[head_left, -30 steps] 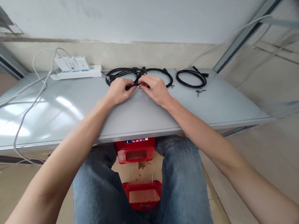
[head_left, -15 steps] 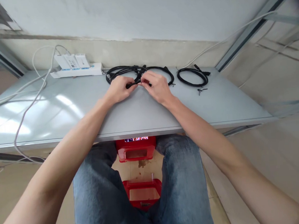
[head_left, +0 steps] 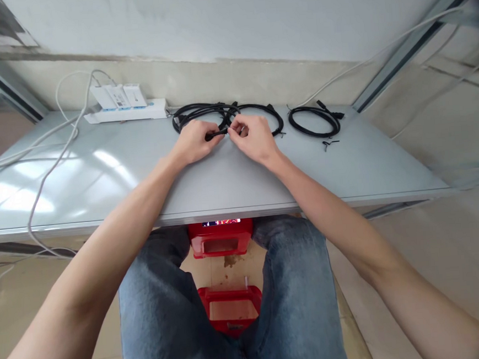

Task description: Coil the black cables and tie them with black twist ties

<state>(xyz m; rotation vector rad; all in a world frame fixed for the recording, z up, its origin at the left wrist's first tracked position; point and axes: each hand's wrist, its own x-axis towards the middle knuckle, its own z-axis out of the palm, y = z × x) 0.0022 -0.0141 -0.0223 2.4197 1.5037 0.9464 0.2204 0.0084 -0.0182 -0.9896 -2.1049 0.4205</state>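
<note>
My left hand (head_left: 197,141) is closed on a black cable (head_left: 218,133), whose short dark length shows between its fingertips. Close beside it, my right hand (head_left: 255,137) pinches thumb and fingers together at that cable's right end; what they grip is too small to make out. Just behind the hands lie overlapping coils of black cable (head_left: 194,106), partly hidden by the fingers. Another black coil (head_left: 280,122) shows behind my right hand. Further right lies a separate coiled black cable (head_left: 295,125) with its plug ends at the upper right. Small black twist ties (head_left: 328,143) rest in front of it.
A white power strip (head_left: 155,108) with several white adapters (head_left: 135,95) stands along the wall at the left. Pale cords (head_left: 43,186) run from there over the front edge of the grey table (head_left: 232,188). Red plastic stools (head_left: 221,237) are below, near my knees.
My right fingertips have shifted slightly right, away from my left fingers, and more of the dark cable length shows between them. The whole view has shifted a little.
</note>
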